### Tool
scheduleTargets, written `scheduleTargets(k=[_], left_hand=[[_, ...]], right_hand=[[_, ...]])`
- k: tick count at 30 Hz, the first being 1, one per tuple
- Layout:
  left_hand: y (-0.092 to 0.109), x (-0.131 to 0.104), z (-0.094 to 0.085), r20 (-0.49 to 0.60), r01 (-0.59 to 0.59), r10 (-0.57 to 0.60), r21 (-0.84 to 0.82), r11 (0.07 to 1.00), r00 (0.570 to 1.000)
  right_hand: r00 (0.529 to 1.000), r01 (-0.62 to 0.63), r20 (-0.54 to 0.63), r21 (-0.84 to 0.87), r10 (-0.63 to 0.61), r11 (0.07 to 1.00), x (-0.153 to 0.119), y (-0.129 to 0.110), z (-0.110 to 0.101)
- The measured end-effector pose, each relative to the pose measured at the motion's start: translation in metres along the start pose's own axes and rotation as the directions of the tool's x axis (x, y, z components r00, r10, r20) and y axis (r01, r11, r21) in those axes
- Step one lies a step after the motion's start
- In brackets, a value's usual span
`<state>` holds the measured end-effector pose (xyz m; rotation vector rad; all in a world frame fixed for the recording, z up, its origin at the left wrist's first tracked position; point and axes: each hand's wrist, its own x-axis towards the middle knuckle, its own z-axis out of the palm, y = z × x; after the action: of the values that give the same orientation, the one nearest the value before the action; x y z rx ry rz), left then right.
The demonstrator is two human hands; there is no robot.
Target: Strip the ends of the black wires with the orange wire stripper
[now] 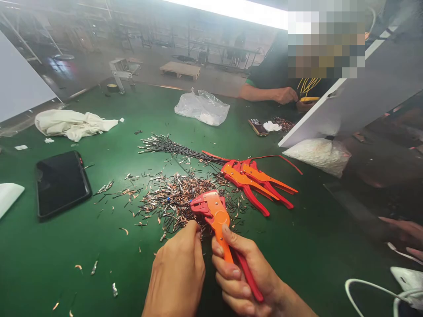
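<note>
white glare from overhead light, hazy dim background, stretched edges, pixelated block upper right

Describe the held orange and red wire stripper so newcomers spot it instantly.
On the green tabletop is a heap of dark and coppery wire scraps. At its near edge is the plier-shaped orange and red stripper, held in the right hand while two lookalikes lie loose.

Right hand [244, 273] around orange-red wire stripper [216, 215]
</note>
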<state>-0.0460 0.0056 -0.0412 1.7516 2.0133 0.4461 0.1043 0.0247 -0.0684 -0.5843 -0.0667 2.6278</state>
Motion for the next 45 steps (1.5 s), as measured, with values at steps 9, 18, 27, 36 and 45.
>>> scheduleTargets(k=[9,18,27,36,45], left_hand=[[-0.011,0.003,-0.001,-0.403,-0.197,0.165,-0.038,0.980,0.900],[-0.007,0.002,-0.001,-0.321,-0.349,0.286,-0.158,0.924,0.903],[-0.010,0.000,0.000,-0.241,-0.271,0.208,-0.270,0.924,0.948],[-0.001,-0.003,-0.001,-0.303,-0.214,0.144,-0.213,0.953,0.942],[-0.007,-0.001,-0.013,-0.458,-0.132,-0.014,-0.285,0.949,0.889]], right_hand=[[0.849,0.417,-0.097,-0.481,-0.520,0.771,-0.010,-0.007,0.016],[0.859,0.454,0.050,-0.532,-0.509,0.715,-0.018,-0.012,0.020],[0.820,0.432,0.030,-0.686,-0.571,0.585,-0.018,-0.010,0.018],[0.839,0.428,0.001,-0.619,-0.545,0.659,-0.021,-0.011,0.015],[0.932,0.354,0.198,-0.306,-0.305,0.884,-0.026,-0.028,0.009]])
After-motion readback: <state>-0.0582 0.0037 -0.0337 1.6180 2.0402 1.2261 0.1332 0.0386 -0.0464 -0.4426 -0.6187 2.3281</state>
